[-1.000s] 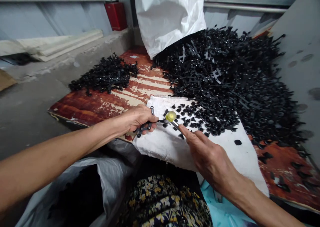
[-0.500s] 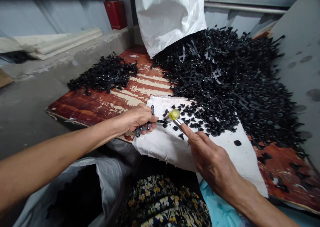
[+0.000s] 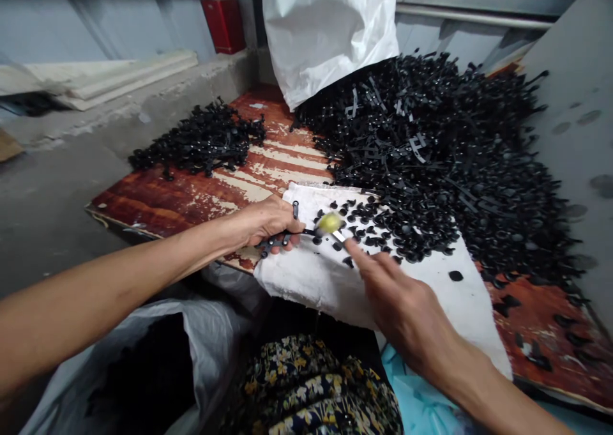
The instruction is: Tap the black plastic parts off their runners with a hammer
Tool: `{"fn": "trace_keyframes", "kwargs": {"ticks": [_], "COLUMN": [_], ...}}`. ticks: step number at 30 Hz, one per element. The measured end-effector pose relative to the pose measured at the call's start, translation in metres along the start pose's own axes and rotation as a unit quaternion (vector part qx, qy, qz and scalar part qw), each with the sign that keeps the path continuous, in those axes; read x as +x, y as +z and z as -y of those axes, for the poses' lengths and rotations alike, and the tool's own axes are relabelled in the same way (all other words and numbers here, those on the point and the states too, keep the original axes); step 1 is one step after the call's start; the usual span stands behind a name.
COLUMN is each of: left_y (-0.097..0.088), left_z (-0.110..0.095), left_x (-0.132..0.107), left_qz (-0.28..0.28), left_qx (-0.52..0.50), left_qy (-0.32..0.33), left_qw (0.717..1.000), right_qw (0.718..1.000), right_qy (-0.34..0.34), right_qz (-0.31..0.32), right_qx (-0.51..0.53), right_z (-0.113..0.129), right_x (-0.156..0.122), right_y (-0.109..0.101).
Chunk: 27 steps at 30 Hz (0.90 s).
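- Head view shows me the black jointed part (image 3: 272, 242) above the white cloth's left side, its thin tip pointing right; whether it is one part or several, I cannot tell.
- I judge it light, stiff plastic, smooth enough to twist in a loose grip, with narrow arms that might snap if bent hard. I would pinch it near the thin tip and steady the rest in the palm.
- My left hand (image 3: 271, 223) has its fingers grasping it, with one arm sticking up beside the thumb.
- My right hand (image 3: 395, 288) has its fingers wrapped around a mallet (image 3: 330, 224), which looks heavier and best held by its handle. Its yellow head blurs beside the tip; I cannot tell whether they touch.
- Beneath, the white cloth (image 3: 311, 282) bears scattered small black pieces (image 3: 416, 230).
- Farther out, the worn red worktop (image 3: 163, 205) carries a large black heap (image 3: 431, 128) and a smaller heap (image 3: 201, 144).
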State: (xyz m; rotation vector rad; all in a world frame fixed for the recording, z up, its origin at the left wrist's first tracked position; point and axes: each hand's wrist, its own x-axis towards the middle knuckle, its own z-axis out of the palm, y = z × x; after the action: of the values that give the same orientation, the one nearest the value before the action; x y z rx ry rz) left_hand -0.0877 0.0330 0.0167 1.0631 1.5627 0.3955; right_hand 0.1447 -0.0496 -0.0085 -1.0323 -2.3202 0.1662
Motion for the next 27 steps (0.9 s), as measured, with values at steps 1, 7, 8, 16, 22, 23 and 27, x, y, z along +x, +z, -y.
{"fn": "trace_keyframes", "kwargs": {"ticks": [1,7,8,16,22,23,27], "left_y": [0.000,0.002,0.002,-0.002,-0.001,-0.001,-0.006], "left_z": [0.000,-0.001,0.000,0.011,0.009,0.008,0.006], "left_x": [0.000,-0.002,-0.002,0.004,0.001,-0.001,-0.013], "left_qz": [-0.001,0.002,0.002,0.019,0.008,0.001,-0.006], "left_qx": [0.003,0.001,0.006,0.003,0.049,0.073,0.141], "left_qy": [0.000,-0.001,0.001,0.042,0.044,0.057,0.126], "left_qw": [1.000,1.000,1.000,0.999,0.998,0.996,0.982], "right_qw": [1.000,0.998,1.000,0.999,0.999,0.998,0.997], "right_qy": [-0.004,-0.001,-0.007,0.001,0.019,0.016,0.055], "right_qz": [0.019,-0.056,-0.025,-0.001,0.034,0.055,0.046], "right_qx": [-0.003,0.001,-0.009,-0.037,-0.025,-0.032,-0.036], "right_z": [0.000,0.000,0.000,-0.001,-0.001,-0.002,-0.013], "right_x": [0.000,0.004,0.004,-0.003,-0.005,-0.004,-0.002], "right_y": [0.000,-0.001,-0.001,0.002,0.002,0.002,0.000]}}
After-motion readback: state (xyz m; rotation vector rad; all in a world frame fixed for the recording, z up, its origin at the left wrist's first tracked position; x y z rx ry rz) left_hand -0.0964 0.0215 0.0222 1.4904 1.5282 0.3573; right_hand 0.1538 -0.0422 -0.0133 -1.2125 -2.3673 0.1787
